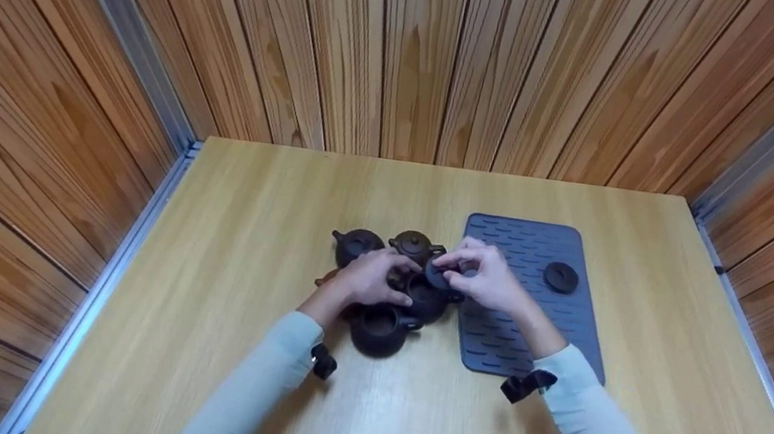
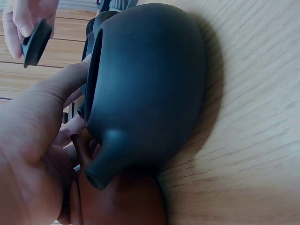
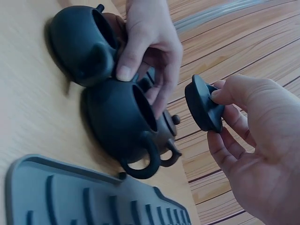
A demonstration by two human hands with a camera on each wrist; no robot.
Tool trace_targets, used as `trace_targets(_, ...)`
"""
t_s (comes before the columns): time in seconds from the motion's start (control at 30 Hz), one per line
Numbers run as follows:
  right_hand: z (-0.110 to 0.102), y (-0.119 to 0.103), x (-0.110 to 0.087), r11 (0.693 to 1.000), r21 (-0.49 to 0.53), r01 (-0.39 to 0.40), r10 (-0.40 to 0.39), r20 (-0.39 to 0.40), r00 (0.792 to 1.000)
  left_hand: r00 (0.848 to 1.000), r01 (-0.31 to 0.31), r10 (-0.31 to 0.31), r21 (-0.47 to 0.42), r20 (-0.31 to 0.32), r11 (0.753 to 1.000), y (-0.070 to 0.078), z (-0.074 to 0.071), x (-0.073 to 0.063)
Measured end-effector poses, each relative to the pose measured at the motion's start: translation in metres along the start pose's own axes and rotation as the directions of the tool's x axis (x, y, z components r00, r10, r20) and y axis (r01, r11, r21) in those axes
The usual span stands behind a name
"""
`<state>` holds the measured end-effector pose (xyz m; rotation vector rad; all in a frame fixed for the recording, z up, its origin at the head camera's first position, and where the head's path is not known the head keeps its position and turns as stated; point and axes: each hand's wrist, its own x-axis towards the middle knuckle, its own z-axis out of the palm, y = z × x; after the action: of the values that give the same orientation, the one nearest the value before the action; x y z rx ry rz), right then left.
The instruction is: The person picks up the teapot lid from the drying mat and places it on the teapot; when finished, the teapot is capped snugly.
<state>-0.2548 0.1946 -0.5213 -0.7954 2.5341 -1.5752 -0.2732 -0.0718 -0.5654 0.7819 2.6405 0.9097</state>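
My right hand (image 1: 491, 281) pinches a dark round teapot lid (image 3: 201, 103) by its knob between thumb and fingers, tilted on edge above the teapots. Just below it stands a dark lidless teapot (image 3: 110, 117), its loop handle toward the mat. My left hand (image 1: 372, 277) holds that pot by the rim, thumb on the near side and fingers at the opening. Nearer the front is a second dark lidless teapot (image 2: 150, 79), close under my left wrist. A reddish-brown teapot (image 2: 122, 197) sits beside it, mostly hidden by my left hand in the head view.
Behind my hands stand a dark teapot (image 1: 355, 243) and a brown lidded teapot (image 1: 414, 242). On the right lies a grey ridged mat (image 1: 514, 333) with another dark lid (image 1: 561, 277) on it. Wooden walls (image 1: 410, 54) border the table.
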Motion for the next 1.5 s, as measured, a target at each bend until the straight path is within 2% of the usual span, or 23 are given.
trace_targets(0.07, 0.004, 0.003, -0.001, 1.0, -0.002, 0.001, -0.001, -0.001, 1.0, 1.0, -0.008, 0.008, 0.005, -0.008, 1.0, -0.009, 0.005, 0.005)
trace_targets(0.17, 0.008, 0.006, -0.002, 1.0, -0.005, -0.011, 0.011, -0.004, 1.0, 1.0, -0.013, 0.013, 0.01, -0.005, 1.0, -0.008, 0.003, 0.005)
trace_targets(0.2, 0.01, 0.007, -0.002, 1.0, -0.007, -0.016, 0.016, -0.008, 1.0, 1.0, -0.026, 0.026, 0.019, -0.016, 0.999, -0.013, 0.006, 0.006)
trace_targets(0.3, 0.014, 0.01, -0.003, 1.0, -0.012, -0.025, 0.025, -0.022, 0.999, 1.0, -0.016, 0.017, 0.029, -0.011, 0.999, -0.003, 0.001, 0.001)
trace_targets(0.4, 0.019, 0.015, -0.003, 1.0, -0.006, -0.027, 0.027, -0.039, 0.999, 0.999, -0.021, 0.022, 0.051, -0.029, 0.998, -0.011, 0.007, 0.004)
trace_targets(0.47, 0.022, 0.019, -0.004, 1.0, -0.003, -0.03, 0.03, -0.045, 0.999, 1.0, -0.002, 0.002, 0.032, -0.015, 0.999, -0.008, 0.005, 0.004)
trace_targets(0.53, 0.026, 0.022, -0.005, 0.999, 0.0, -0.033, 0.033, -0.046, 0.998, 1.0, -0.01, 0.01, 0.037, -0.021, 0.999, -0.013, 0.008, 0.005)
trace_targets(0.6, 0.03, 0.025, -0.006, 0.999, 0.0, -0.038, 0.038, -0.045, 0.998, 1.0, 0.005, -0.005, 0.021, -0.006, 1.0, -0.007, 0.003, 0.003)
trace_targets(0.67, 0.033, 0.027, -0.007, 0.999, 0.005, -0.045, 0.045, -0.045, 0.998, 1.0, -0.009, 0.01, 0.044, -0.019, 0.999, -0.01, 0.006, 0.004)
trace_targets(0.77, 0.036, 0.03, -0.007, 0.999, 0.02, -0.05, 0.051, -0.043, 0.998, 1.0, 0.006, -0.006, 0.03, -0.009, 1.0, 0.0, 0.0, -0.001)
trace_targets(0.9, 0.038, 0.031, -0.008, 0.998, 0.04, -0.052, 0.053, -0.028, 0.998, 1.0, 0.012, -0.012, 0.017, -0.005, 1.0, 0.003, -0.001, -0.003)
trace_targets(1.17, 0.041, 0.035, -0.008, 0.998, 0.053, -0.024, 0.025, -0.025, 0.999, 1.0, -0.008, 0.008, 0.027, -0.027, 1.0, -0.02, 0.013, 0.01)
trace_targets(1.5, 0.042, 0.034, -0.008, 1.0, 0.027, -0.013, 0.014, -0.044, 0.999, 0.999, -0.017, 0.018, 0.034, -0.027, 0.999, -0.012, 0.008, 0.005)
